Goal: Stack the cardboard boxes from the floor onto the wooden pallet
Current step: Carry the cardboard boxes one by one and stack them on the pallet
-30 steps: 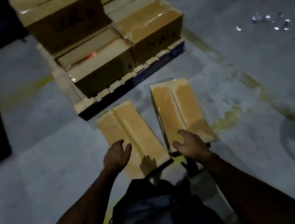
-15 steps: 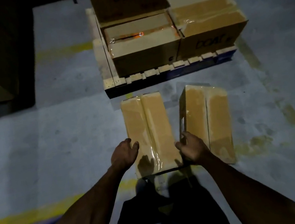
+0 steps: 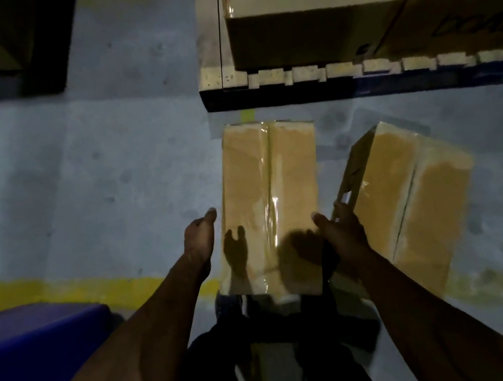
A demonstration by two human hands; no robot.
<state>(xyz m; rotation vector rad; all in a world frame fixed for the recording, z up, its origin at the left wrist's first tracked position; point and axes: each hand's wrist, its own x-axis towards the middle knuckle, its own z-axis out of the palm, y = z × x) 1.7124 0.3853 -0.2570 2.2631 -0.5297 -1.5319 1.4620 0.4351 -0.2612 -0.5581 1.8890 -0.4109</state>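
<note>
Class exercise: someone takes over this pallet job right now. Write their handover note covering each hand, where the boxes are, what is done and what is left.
Left hand: open, at the left side of the nearer floor box.
Right hand: at that box's right side; its grip is unclear.
Second floor box: on the floor to the right, angled.
Done: boxes on the pallet already.
Left: lift both floor boxes onto the pallet.

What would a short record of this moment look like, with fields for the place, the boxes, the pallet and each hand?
place: grey concrete floor with a yellow line
near box: taped, between the hands
tilted box: on the floor to its right
pallet: wooden, already carries stacked boxes
left hand: at the near box's left side, fingers fairly straight
right hand: at its right edge, grip unclear
</note>
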